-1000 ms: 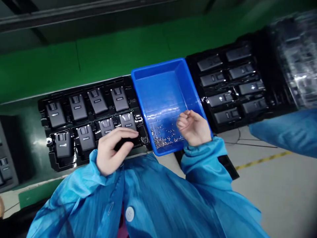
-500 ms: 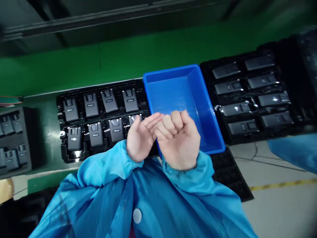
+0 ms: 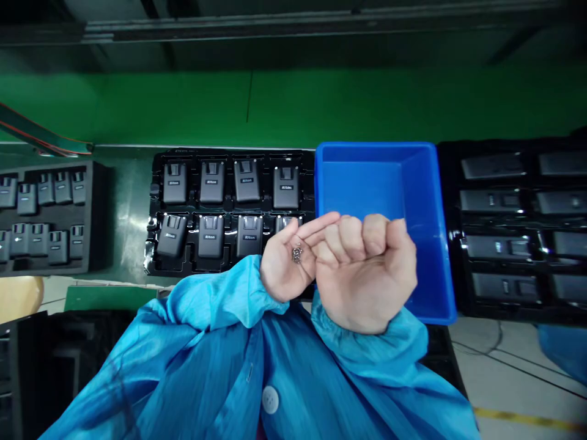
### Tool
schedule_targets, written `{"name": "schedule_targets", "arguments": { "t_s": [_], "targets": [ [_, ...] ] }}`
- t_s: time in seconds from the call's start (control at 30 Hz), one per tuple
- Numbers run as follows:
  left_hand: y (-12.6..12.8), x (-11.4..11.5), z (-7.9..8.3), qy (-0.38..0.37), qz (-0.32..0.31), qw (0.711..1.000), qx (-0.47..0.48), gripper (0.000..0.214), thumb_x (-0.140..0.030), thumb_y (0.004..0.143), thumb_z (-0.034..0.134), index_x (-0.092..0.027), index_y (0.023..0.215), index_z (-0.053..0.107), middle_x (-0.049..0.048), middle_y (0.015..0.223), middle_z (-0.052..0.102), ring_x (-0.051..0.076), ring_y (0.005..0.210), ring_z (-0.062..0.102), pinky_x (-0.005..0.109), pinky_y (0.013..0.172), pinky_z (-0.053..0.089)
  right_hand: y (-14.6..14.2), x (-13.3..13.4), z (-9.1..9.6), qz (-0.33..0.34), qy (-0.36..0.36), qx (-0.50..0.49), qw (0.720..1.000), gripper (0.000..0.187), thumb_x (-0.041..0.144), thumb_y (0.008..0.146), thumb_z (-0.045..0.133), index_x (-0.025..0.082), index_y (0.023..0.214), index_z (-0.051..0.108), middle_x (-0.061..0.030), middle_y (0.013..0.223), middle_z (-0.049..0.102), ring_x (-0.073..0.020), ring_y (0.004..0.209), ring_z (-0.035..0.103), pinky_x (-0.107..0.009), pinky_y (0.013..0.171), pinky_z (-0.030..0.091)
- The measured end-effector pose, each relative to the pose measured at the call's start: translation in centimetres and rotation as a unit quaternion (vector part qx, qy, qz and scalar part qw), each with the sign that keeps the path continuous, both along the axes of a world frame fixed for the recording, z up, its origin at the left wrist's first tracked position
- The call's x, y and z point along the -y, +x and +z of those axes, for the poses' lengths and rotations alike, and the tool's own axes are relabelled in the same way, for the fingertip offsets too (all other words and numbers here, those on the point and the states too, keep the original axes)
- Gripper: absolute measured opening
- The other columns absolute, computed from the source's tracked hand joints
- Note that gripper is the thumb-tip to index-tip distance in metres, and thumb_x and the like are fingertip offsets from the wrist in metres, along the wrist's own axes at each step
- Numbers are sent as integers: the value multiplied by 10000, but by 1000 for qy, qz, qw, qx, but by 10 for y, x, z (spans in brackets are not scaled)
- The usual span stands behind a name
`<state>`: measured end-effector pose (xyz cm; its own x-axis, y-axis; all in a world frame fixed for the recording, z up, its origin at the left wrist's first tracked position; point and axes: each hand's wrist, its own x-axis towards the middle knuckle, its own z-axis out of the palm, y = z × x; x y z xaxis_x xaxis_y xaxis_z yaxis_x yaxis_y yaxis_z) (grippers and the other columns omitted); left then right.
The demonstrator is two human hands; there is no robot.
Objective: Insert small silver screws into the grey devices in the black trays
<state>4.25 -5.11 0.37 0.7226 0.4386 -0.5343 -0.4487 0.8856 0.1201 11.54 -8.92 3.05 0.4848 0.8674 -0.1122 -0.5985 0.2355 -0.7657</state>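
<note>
My left hand (image 3: 287, 263) is cupped palm up in front of my chest, with a few small metal screws (image 3: 297, 253) lying in the palm. My right hand (image 3: 367, 269) is curled into a loose fist right beside it, its fingertips touching the left palm next to the screws. Both hands hover over the near edge of a black tray (image 3: 156, 244) of dark grey plastic adapters (image 3: 211, 182) and the near left corner of a blue plastic bin (image 3: 426, 183). Blue coat sleeves (image 3: 215, 299) cover both wrists.
A second black tray (image 3: 518, 214) of flat dark parts lies right of the bin. A grey tray (image 3: 46, 214) of smaller adapters sits at the far left. A green belt (image 3: 293, 107) runs behind them. Another person's blue sleeve (image 3: 564, 348) shows at the right edge.
My right hand left the blue bin and came to my left hand. My left hand left the tray's edge, turned palm up, and screws now lie in it. The view swung right.
</note>
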Motion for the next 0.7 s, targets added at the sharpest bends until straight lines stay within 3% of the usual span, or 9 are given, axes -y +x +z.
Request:
{"name": "schedule_targets", "arguments": {
  "t_s": [0.13, 0.23, 0.3, 0.37, 0.43, 0.53, 0.6, 0.7],
  "targets": [
    [-6, 1, -1, -13, 9, 999, 30, 622, -398, 1076, 217, -16, 1512, 444, 196, 1450, 589, 259, 1398, 526, 376, 1189, 381, 24, 5, 7, 2, -21, 40, 999, 585, 476, 863, 692, 217, 554, 269, 55, 532, 134, -115, 457, 117, -302, 400, 115],
    [-22, -1, -1, 1, 40, 998, 56, 633, -410, 1076, 242, -4, 1535, 400, 213, 1526, 496, 280, 1406, 513, 385, 1171, 402, 52, 20, -5, -44, -67, 152, 985, 509, 454, 930, 599, 249, 522, 374, 45, 534, 145, -140, 481, 83, -348, 432, 63],
    [-38, -5, -1, 10, 62, 996, 63, 634, -415, 1073, 256, -21, 1555, 372, 210, 1546, 472, 288, 1419, 495, 396, 1181, 391, 72, 35, -27, -88, -136, 242, 957, 411, 336, 926, 598, 271, 544, 462, 29, 537, 236, -149, 487, 164, -366, 447, 83],
    [-56, -9, 0, 21, 88, 994, 65, 634, -421, 1071, 262, -45, 1575, 344, 205, 1559, 461, 292, 1433, 478, 412, 1195, 373, 92, 52, -59, -89, -211, 307, 923, 361, 246, 902, 607, 288, 551, 535, 11, 536, 371, -141, 481, 300, -369, 432, 161],
    [-73, -13, 1, 36, 110, 991, 64, 631, -425, 1071, 253, -63, 1580, 342, 197, 1568, 454, 295, 1435, 477, 424, 1196, 372, 112, 68, -91, -30, -242, 405, 881, 348, 240, 910, 594, 320, 572, 602, 10, 520, 465, -140, 472, 389, -368, 422, 236],
    [-91, -15, 4, 56, 133, 987, 64, 628, -434, 1074, 231, -76, 1573, 362, 183, 1567, 464, 294, 1427, 490, 430, 1179, 392, 134, 80, -115, 101, -184, 571, 794, 204, 353, 904, 620, 398, 738, 730, 16, 624, 654, -194, 577, 554, -370, 483, 381],
    [-99, -15, 5, 59, 140, 986, 61, 631, -451, 1069, 245, -89, 1570, 376, 174, 1552, 490, 290, 1421, 499, 431, 1167, 406, 135, 77, -105, 115, -159, 645, 739, 102, 414, 863, 660, 427, 882, 760, 8, 775, 725, -245, 758, 648, -410, 669, 484],
    [-105, -13, 6, 64, 137, 986, 68, 629, -481, 1060, 279, -101, 1536, 442, 159, 1519, 536, 284, 1395, 532, 411, 1133, 441, 107, 57, -57, 27, -206, 693, 690, 227, 414, 878, 633, 441, 1078, 736, -45, 1083, 730, -301, 1131, 640, -478, 977, 419]
  ]
}}
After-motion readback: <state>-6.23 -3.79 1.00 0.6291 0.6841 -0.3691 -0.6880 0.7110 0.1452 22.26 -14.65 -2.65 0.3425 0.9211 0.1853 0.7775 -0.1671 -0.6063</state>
